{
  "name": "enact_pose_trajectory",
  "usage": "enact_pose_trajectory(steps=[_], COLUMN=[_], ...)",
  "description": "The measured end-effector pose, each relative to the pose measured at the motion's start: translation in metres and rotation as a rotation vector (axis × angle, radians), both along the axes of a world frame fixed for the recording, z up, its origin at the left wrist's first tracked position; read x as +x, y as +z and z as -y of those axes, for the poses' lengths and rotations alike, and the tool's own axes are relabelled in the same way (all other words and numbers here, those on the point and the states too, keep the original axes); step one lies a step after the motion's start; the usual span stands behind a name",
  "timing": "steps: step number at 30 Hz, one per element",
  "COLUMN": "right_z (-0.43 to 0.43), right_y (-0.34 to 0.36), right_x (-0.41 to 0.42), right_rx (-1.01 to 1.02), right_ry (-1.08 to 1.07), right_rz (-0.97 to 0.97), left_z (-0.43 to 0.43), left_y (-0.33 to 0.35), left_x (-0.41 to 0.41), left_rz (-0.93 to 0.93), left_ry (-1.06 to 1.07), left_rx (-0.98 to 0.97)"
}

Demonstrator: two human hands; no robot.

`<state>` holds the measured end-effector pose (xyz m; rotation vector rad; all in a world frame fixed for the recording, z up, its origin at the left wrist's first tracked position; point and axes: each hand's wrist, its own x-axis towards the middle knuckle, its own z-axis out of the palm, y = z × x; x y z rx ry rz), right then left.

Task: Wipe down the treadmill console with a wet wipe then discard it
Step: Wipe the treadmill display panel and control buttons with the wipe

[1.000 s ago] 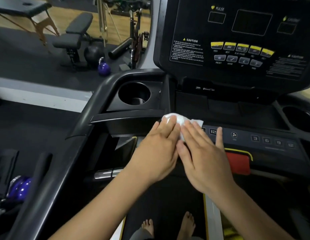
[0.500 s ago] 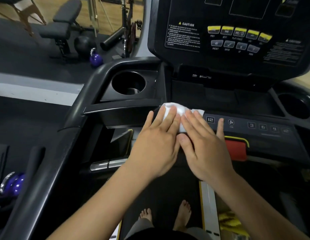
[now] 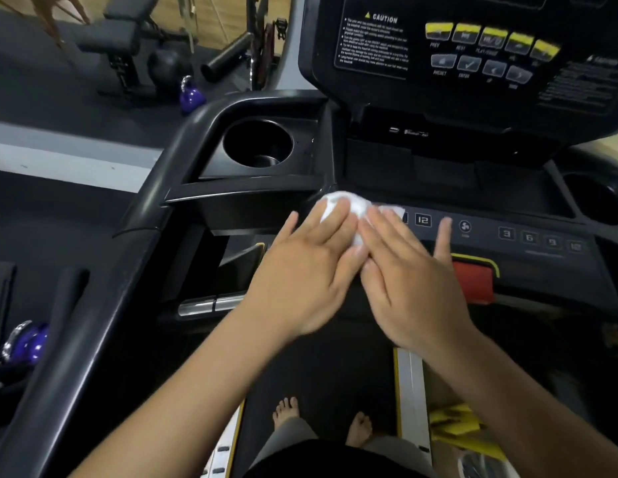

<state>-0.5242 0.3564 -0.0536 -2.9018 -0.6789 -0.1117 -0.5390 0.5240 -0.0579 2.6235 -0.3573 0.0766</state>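
A crumpled white wet wipe point(image 3: 349, 205) lies on the lower button strip of the black treadmill console point(image 3: 528, 236), at its left end. My left hand point(image 3: 311, 270) and my right hand point(image 3: 404, 277) lie flat side by side, fingers extended, with their fingertips pressing on the wipe. Most of the wipe is hidden under the fingers. The upright display panel point(image 3: 473, 53) with yellow and grey buttons rises behind.
A round cup holder point(image 3: 257, 143) sits left of the hands, another point(image 3: 597, 198) at the far right. A red stop key point(image 3: 473, 281) is just right of my right hand. Purple kettlebells point(image 3: 192, 96), a bench and weights stand on the gym floor at left. My bare feet point(image 3: 321, 419) are on the belt.
The view has tilted down, so the console sits lower in frame. Both hands stay pressed on the wipe at nearly the same place on the button strip.
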Motion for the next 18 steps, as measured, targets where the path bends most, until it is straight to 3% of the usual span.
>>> enact_pose_trajectory(steps=[4,10,18], right_z=[-0.001,0.023,0.031], right_y=[-0.004,-0.012,0.013], right_x=[-0.001,-0.045,0.039], right_rx=[0.022,0.001,-0.122], right_ry=[0.019,0.122,-0.018], right_rz=[0.017,0.000,-0.062], left_z=[0.003,0.006,0.055], left_y=[0.006,-0.005,0.006], left_x=[-0.001,-0.060,0.027], left_rz=[-0.017,0.062,0.024], left_ry=[0.017,0.072,0.153], left_rx=[-0.153,0.087,0.282])
